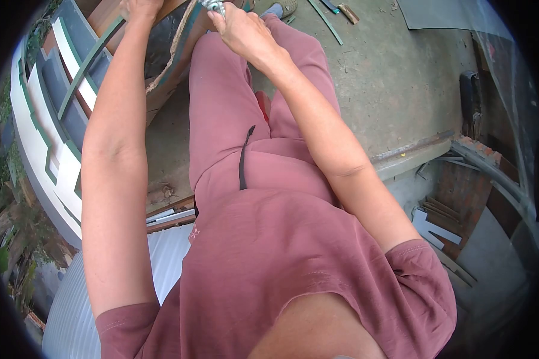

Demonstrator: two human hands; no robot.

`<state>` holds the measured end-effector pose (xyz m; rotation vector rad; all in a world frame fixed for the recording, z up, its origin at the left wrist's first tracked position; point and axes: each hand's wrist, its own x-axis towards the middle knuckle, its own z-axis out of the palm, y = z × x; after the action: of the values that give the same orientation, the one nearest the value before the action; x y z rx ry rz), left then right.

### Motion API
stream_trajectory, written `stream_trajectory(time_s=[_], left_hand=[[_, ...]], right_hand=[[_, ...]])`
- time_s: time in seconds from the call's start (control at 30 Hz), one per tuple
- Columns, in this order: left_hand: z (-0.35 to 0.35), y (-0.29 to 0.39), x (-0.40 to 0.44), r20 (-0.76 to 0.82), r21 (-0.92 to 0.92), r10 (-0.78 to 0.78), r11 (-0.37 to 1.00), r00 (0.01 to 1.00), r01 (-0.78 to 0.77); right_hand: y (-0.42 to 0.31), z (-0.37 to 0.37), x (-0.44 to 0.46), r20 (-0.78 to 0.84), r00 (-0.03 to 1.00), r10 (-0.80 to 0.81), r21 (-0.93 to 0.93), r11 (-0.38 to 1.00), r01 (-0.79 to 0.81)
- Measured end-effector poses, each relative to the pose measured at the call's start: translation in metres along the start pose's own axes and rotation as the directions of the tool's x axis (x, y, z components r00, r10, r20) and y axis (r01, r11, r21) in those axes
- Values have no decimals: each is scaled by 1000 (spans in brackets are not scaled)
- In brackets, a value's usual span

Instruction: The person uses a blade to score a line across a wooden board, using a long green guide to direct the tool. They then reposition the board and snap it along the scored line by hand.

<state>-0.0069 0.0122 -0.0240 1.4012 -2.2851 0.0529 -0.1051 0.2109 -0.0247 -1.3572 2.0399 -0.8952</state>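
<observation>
Right hand point(248, 33) clamped on pale, bunched cord point(212, 5), near rim of brown-sided container point(166, 96); cord gathered already, remaining work beyond frame, cannot tell; left hand point(141, 7) apart, cropped at top edge, grip unclear.

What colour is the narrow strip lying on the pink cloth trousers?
The narrow strip is black; the head view shows it best.

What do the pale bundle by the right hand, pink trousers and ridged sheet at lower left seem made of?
Pale bundle: perhaps cord or cloth, from its twisted look; partly cut off. Pink trousers: matte, soft fabric, by the loose creases. Ridged sheet: smooth plastic or metal; its pale sheen fits either.
</observation>
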Motion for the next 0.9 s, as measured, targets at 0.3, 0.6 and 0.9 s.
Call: stream_trajectory(time_s=[0.3,0.6,0.9], left_hand=[[-3,0,0,28,49,-24,999,999,23],[-4,1,-1,51,28,-59,998,997,58],[-1,-3,2,12,4,-15,1000,1000,15]], right_hand=[[3,-7,-7,29,1000,1,22,1000,-2],[5,1,-29,21,998,66,-29,997,-65],[-4,-7,2,2,1000,20,-9,1000,-20]])
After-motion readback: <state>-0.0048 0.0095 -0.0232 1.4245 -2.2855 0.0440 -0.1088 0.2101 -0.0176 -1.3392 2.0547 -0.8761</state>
